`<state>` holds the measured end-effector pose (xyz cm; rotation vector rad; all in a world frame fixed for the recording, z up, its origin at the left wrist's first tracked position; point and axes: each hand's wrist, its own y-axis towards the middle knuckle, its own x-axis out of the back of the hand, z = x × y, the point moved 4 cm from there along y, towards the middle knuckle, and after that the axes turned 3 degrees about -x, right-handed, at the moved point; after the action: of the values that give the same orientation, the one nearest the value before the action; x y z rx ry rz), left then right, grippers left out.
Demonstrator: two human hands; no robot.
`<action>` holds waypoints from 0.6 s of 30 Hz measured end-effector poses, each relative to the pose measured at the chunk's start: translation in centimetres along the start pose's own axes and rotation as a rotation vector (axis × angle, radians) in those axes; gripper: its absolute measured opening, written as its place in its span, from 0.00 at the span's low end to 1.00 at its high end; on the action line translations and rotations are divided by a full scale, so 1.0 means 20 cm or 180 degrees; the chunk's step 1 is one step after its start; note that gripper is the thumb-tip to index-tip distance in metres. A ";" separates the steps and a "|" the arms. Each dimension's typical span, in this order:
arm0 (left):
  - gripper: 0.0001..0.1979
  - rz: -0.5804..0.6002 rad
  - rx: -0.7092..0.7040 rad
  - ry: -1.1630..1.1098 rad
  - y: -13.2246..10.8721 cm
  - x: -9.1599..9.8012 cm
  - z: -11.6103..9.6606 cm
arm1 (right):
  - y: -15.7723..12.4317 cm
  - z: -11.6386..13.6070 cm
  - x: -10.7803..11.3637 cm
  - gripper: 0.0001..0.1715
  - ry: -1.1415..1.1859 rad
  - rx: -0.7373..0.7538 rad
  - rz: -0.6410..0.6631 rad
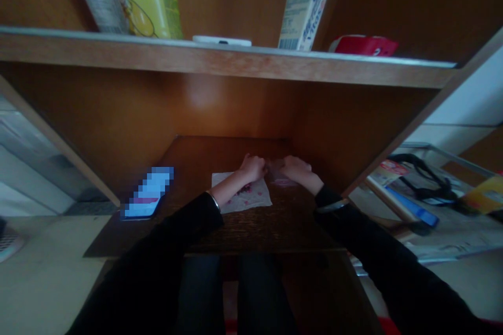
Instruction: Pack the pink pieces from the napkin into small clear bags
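Left hand [251, 167] and right hand [296, 169] met, curled, over a paper sheet [255, 200] probably shielding the desk [283, 225]; what they held could not be told.

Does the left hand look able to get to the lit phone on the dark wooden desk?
Probably yes. The left hand is over a white paper sheet, and the lit phone lies to its left on the dark wooden desk, with only bare desktop between them.
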<state>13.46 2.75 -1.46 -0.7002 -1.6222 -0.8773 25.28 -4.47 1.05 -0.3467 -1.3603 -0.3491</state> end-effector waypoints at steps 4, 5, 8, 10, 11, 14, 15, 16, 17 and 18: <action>0.14 -0.0436 0.0321 0.0026 -0.03 0.05 0.05 | 0.03 0.08 0.01 0.27 0.1236 0.0178 0.0206; 0.15 -0.0596 0.0416 0.0028 -0.05 0.07 0.07 | 0.04 0.10 0.00 0.29 0.1723 0.0184 0.0382; 0.15 -0.1192 0.0498 0.0016 -0.13 0.13 0.11 | 0.05 0.16 -0.05 0.35 0.3117 0.0047 0.1153; 0.15 -0.1565 0.0253 0.0043 -0.20 0.16 0.13 | 0.06 0.21 -0.07 0.36 0.3818 0.0063 0.1590; 0.15 -0.1712 0.0094 0.0074 -0.23 0.18 0.13 | 0.06 0.23 -0.08 0.34 0.4060 0.0135 0.1709; 0.16 -0.2040 -0.0226 0.0140 -0.33 0.21 0.16 | 0.07 0.29 -0.10 0.25 0.4407 0.0426 0.1714; 0.17 -0.2107 -0.0293 0.0140 -0.35 0.22 0.17 | 0.08 0.31 -0.10 0.23 0.4449 0.0514 0.1695; 0.17 -0.2134 -0.0366 0.0129 -0.37 0.23 0.19 | 0.08 0.32 -0.11 0.21 0.4487 0.0598 0.1710; 0.17 -0.2125 -0.0434 0.0119 -0.39 0.24 0.20 | 0.08 0.34 -0.11 0.21 0.4531 0.0673 0.1776; 0.17 -0.2083 -0.0492 0.0111 -0.40 0.25 0.20 | 0.07 0.36 -0.12 0.23 0.4580 0.0728 0.1891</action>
<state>3.67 1.77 1.58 -0.2405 -1.7905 -1.4842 19.15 0.07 -0.06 -0.1961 0.1441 0.0981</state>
